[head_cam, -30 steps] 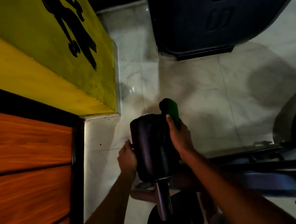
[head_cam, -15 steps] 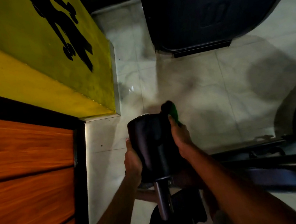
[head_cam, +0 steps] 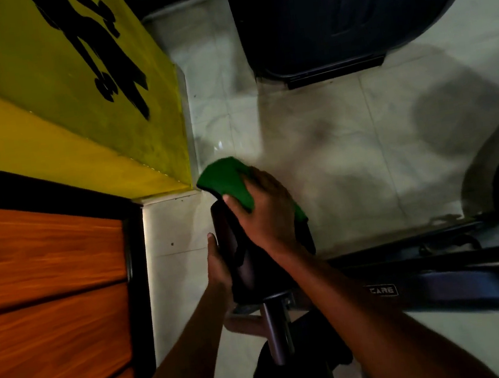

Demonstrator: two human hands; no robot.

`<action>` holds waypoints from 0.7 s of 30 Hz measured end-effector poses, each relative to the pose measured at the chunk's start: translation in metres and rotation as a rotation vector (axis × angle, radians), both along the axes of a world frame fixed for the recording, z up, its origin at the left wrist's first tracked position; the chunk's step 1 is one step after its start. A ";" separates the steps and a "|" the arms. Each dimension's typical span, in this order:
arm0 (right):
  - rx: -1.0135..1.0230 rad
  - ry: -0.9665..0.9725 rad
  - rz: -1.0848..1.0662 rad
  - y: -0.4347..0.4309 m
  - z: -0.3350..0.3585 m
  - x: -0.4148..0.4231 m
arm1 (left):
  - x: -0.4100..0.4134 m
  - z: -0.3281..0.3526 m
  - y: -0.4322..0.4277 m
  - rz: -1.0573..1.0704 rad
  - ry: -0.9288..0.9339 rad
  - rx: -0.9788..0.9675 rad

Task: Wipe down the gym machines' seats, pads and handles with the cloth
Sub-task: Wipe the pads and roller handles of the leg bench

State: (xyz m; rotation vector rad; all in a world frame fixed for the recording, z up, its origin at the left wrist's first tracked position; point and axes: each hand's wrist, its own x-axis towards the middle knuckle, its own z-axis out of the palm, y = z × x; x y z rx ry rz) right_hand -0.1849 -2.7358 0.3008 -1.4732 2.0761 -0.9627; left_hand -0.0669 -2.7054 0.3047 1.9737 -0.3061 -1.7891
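- Cloth (head_cam: 227, 181), bright green, is bunched over the far end of a black roller pad (head_cam: 239, 255), and most of it sticks out beyond the fingertips of the right hand (head_cam: 265, 210).
- That right hand lies on top of the cloth with thumb and fingers curled down around it, pressing it onto the pad; a strip of green also shows past the hand's outer edge.
- On the other side of the pad, the left hand (head_cam: 219, 267) grips the pad's side. Its thumb lies up along the black surface, and its fingers are wrapped round out of sight.
- Both forearms reach in from the near edge, one on each side of the pad.
- Below the wrists, a metal post (head_cam: 275, 328) carries the pad, and under that sits another dark padded part, too dim to make out.
- Out past the right forearm runs a dark frame bar (head_cam: 445, 285) with a small label reading "CARE".
- Beyond the left hand stand a yellow wall (head_cam: 39, 99) with a black painted figure and an orange wooden panel (head_cam: 43, 295).
- Ahead of the fingertips are the pale tiled floor (head_cam: 347, 144) and a big dark machine housing (head_cam: 345, 8).
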 end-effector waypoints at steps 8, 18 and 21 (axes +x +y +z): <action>0.163 -0.718 0.014 0.128 -0.025 -0.019 | 0.009 -0.009 -0.003 0.046 0.108 0.033; 0.666 -1.369 -0.221 0.019 -0.053 -0.053 | 0.026 -0.032 0.002 -0.050 -0.189 -0.038; 0.667 -1.449 -0.354 0.063 -0.064 -0.039 | 0.042 -0.065 0.009 -0.072 -0.345 -0.015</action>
